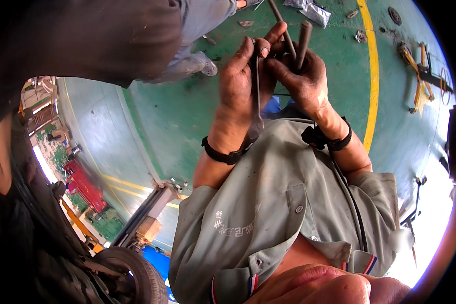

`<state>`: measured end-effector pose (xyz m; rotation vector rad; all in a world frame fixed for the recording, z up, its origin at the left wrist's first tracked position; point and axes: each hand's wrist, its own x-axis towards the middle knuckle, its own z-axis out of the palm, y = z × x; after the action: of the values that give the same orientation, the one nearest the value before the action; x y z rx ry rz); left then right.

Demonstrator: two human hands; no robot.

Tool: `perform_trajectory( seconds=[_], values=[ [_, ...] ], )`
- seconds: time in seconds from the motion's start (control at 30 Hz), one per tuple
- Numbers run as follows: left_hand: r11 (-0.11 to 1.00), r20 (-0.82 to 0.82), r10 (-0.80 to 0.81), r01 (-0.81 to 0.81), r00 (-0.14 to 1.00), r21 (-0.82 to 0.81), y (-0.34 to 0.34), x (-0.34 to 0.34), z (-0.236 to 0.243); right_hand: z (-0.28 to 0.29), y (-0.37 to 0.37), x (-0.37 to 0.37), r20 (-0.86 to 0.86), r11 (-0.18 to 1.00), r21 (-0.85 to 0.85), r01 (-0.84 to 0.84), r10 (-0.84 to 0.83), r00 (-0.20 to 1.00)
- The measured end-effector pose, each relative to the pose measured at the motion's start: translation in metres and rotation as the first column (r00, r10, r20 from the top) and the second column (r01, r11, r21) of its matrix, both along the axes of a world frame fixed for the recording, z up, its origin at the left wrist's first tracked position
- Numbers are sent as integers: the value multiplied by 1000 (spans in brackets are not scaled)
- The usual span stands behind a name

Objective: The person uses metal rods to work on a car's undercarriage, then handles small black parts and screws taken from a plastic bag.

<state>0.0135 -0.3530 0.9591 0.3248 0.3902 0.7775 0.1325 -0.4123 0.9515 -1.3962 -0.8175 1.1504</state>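
My left hand [238, 78] is closed, thumb and fingers pinched around a slim metal wrench [259, 93]. Its shaft hangs down along the palm, with a widened end by my wrist. Close beside it, my right hand [309, 78] is curled around a dark metal bar [304, 43] with a rounded end. A second, thinner rod [285, 31] slants from between the hands toward the upper edge; my left fingertips lie against it. Where the bar and rod end is hidden by my fingers, so I cannot tell if they are joined. Both hands are dark with grime.
Another person's dark clothing [106, 35] and shoe [207, 65] are close at the upper left. A vehicle tyre [147, 278] stands at lower left, near a red box [85, 186]. Plastic bags [315, 12] and a yellow-black stand [418, 76] lie on the green floor [182, 116].
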Motion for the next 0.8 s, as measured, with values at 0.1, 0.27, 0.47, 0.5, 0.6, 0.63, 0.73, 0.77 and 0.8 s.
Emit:
perform_trajectory(
  seconds=[0.1, 0.27, 0.47, 0.5, 0.6, 0.63, 0.73, 0.77, 0.8],
  values=[
    [989, 56, 89, -81, 994, -126, -6, 30, 0, -3, -1, 40, -246, 995, -57, -82, 66, 967],
    [970, 108, 206, -188, 973, -153, -11, 65, -1, -6, 9, 85, -592, 993, -55, -106, 53, 804],
    [916, 201, 355, -298, 913, -268, -23, 90, 8, -6, 19, 126, -781, 979, -110, -170, 21, 624],
    [909, 210, 369, -304, 905, -286, -24, 90, 12, -8, 21, 130, -820, 975, -59, -215, 75, 567],
    [906, 241, 404, -348, 882, -242, -30, 88, 15, -3, 23, 132, -798, 977, -86, -198, 52, 601],
    [905, 233, 410, -361, 882, -225, -32, 87, 17, -1, 24, 132, -794, 977, -82, -199, 56, 605],
    [902, 210, 427, -397, 880, -172, -36, 79, 25, -3, 21, 129, -792, 972, -64, -225, 87, 604],
    [898, 198, 437, -412, 877, -155, -40, 75, 28, -6, 21, 130, -805, 966, -24, -256, 133, 578],
    [893, 185, 448, -428, 875, -141, -43, 73, 30, -5, 19, 131, -810, 965, -31, -261, 129, 572]
  ],
)
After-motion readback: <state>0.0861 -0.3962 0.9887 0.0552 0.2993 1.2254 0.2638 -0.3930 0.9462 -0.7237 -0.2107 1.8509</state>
